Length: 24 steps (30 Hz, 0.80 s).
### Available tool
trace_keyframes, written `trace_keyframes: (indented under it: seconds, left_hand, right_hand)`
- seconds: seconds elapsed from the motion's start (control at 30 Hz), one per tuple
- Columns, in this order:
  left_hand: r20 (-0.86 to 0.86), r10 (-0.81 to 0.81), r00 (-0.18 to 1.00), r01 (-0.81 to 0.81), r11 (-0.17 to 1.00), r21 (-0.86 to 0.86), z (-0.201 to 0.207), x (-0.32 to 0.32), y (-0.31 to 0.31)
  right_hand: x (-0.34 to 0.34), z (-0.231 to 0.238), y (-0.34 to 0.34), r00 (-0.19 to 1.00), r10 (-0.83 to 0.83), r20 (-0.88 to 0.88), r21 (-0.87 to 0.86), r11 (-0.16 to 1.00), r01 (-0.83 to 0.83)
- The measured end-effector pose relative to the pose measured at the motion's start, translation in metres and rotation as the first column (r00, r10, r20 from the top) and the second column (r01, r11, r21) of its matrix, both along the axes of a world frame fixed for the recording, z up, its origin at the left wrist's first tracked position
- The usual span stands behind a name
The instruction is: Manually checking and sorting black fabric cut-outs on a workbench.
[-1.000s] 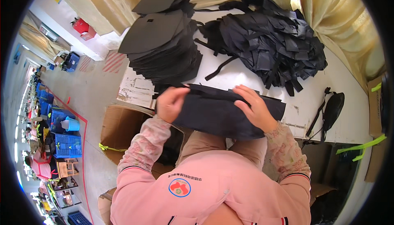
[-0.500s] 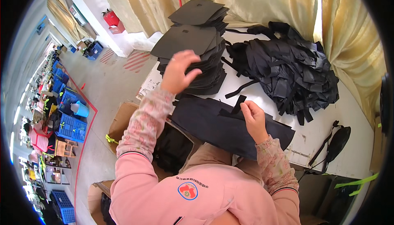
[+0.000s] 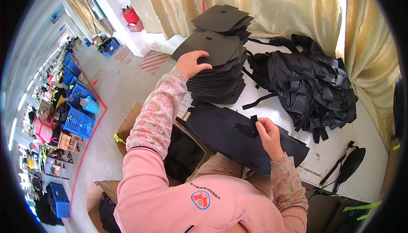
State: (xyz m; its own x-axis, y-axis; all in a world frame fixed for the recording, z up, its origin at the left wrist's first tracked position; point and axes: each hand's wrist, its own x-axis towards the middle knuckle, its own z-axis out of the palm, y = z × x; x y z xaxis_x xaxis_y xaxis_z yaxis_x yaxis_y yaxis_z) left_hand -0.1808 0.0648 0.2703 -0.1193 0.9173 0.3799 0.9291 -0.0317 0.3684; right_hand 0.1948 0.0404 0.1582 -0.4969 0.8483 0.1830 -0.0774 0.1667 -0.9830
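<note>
Over the near-left corner of a tall stack of black flat panels (image 3: 212, 46) is my left hand (image 3: 192, 64), its thumb and fingers apart. It seems to touch the top panel, though the contact is not clear. My right hand (image 3: 270, 136) pinches a short black strap (image 3: 254, 120) between thumb and fingers. That strap belongs to, or lies on, a dark navy fabric piece (image 3: 216, 124) spread along the near table edge, partly over my lap. Right of the stack lies a big heap of black fabric pieces with straps (image 3: 306, 90).
A black pouch with cords (image 3: 352, 164) lies at the table's right (image 3: 314, 158). Below the left table edge stands an open cardboard box (image 3: 132, 124) with black material inside; another box (image 3: 95, 199) is nearer. Yellow curtains (image 3: 293, 8) hang behind the table. Blue crates (image 3: 78, 122) line the far left.
My left hand has moved down onto the top of the panel stack. My right hand stays at the strap. The whole view has shifted slightly.
</note>
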Motion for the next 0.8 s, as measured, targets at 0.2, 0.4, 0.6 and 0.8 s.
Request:
trace_keyframes:
  seconds: [0.2, 0.4, 0.6, 0.8]
  left_hand:
    - [-0.172, 0.047, 0.984, -0.034, 0.996, 0.078, -0.002, 0.029, 0.004]
    - [-0.224, 0.111, 0.968, -0.078, 0.986, 0.150, -0.009, 0.019, 0.004]
    - [-0.272, 0.057, 0.961, 0.016, 0.965, 0.261, -0.023, 0.028, 0.023]
    - [-0.146, 0.041, 0.988, 0.031, 0.889, 0.456, -0.024, 0.003, -0.006]
  right_hand:
    - [-0.001, -0.004, 0.000, 0.999, -0.011, 0.049, 0.011, 1.000, 0.011]
    - [-0.010, 0.000, -0.003, 0.990, -0.017, 0.136, 0.133, 0.991, -0.001]
    - [0.005, -0.001, -0.005, 0.986, 0.001, 0.169, 0.082, 0.996, -0.015]
    - [-0.009, 0.002, -0.011, 0.978, 0.113, 0.177, 0.067, 0.990, -0.127]
